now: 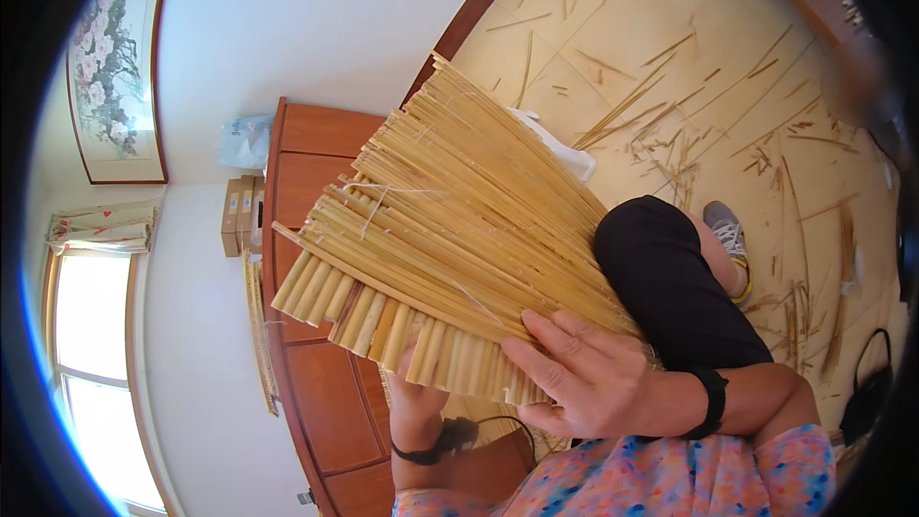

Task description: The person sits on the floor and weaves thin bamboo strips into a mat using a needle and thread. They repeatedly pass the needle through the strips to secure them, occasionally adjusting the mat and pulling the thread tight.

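The reed mat [469,191] lay toward 11 o'clock from the right hand [589,369], its reeds running from 10 to 4 o'clock; that grip pinched its near edge. The left hand [418,400] was partly hidden beneath, its grip indeterminable.

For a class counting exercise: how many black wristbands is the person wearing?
2: the right-wrist band, right of the picture's middle, and the left-wrist band, farther left and slightly lower. No third shows, though clothing could hide more.
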